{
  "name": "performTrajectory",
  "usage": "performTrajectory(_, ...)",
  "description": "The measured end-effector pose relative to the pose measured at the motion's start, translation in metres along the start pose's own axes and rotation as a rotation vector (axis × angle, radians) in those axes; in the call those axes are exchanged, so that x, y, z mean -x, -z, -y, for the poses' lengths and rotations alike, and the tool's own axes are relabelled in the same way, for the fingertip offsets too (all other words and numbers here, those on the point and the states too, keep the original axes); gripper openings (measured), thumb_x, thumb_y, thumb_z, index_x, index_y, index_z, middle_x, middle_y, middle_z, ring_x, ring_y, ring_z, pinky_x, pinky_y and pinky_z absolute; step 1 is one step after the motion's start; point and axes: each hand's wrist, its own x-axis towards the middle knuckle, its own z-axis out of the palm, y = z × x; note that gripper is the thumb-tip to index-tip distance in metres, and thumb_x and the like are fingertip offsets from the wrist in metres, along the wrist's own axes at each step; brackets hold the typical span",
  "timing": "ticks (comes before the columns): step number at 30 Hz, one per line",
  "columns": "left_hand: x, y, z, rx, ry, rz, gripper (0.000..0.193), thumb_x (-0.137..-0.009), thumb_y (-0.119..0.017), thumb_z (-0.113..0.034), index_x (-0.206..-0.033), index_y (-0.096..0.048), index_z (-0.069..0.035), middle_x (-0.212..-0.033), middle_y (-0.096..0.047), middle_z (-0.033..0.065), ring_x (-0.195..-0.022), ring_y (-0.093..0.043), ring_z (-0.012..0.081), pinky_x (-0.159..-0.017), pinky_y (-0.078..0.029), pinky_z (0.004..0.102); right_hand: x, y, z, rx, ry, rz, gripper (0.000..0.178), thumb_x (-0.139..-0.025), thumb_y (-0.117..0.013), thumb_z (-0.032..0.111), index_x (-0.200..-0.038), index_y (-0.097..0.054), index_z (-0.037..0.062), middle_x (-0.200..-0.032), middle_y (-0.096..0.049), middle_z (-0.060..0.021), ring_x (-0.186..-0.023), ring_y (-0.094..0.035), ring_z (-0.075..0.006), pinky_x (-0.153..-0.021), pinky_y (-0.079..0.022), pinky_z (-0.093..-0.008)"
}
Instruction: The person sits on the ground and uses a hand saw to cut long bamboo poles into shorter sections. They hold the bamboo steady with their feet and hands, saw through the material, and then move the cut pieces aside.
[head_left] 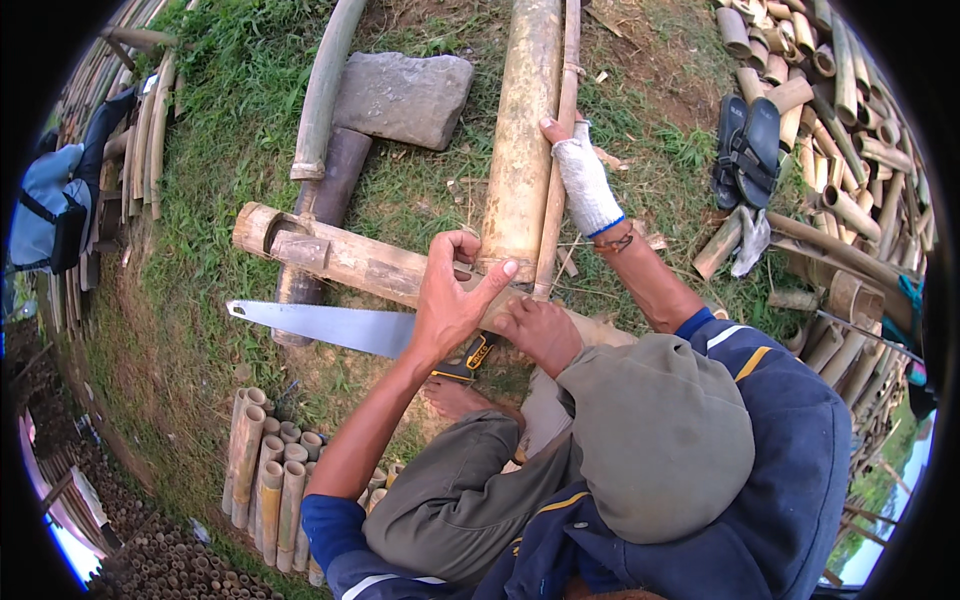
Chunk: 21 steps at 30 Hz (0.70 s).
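The bent knee in olive cloth is nearest, below and right of the thick bamboo culm, which lies lengthwise, its near end at the notched crosspiece. The left hand is at that end, thumb and curled fingers apart. The gloved right hand is at the thin pole along the culm's right side; its hidden fingers leave the grip unclear. Left of the culm lie a stone and, lower, a saw; sandals lie well right of it.
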Motion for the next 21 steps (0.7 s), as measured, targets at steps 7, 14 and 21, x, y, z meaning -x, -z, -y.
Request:
performTrajectory(7,-0.028,-0.014,-0.008,0.380,0.236,0.291,0.098,-0.087,-0.090,-0.054,-0.154,-0.045,0.004,-0.130,-0.069,0.0193,-0.107,-0.073,0.0226,-0.082,-0.063,0.0349,0.002,-0.001,0.005,-0.056,-0.052,0.019,0.079,-0.104,-0.075,0.036,-0.164,-0.032,0.0093,-0.136,-0.062,-0.0116,-0.116,-0.065,-0.0198,-0.100,-0.056,-0.0355)
performTrajectory(14,-0.008,0.033,-0.018,0.479,0.244,0.318,0.076,-0.095,-0.078,-0.051,-0.145,-0.053,0.000,-0.118,-0.069,0.0092,-0.099,-0.068,0.0160,-0.078,-0.053,0.0316,0.014,-0.020,0.025,-0.022,-0.084,0.073,0.074,-0.107,-0.072,0.039,-0.164,-0.033,0.0117,-0.125,-0.062,-0.0061,-0.111,-0.067,-0.0185,-0.092,-0.058,-0.0360)
performTrajectory(21,0.101,0.144,0.004,0.902,0.353,0.412,0.099,-0.086,-0.080,-0.056,-0.154,-0.045,0.006,-0.129,-0.071,0.0269,-0.104,-0.076,0.0324,-0.076,-0.057,0.0336,0.016,-0.015,0.015,-0.249,-0.051,0.088,0.052,-0.109,-0.069,0.021,-0.150,-0.038,0.0120,-0.127,-0.058,-0.0076,-0.106,-0.075,-0.0270,-0.084,-0.067,-0.0359)
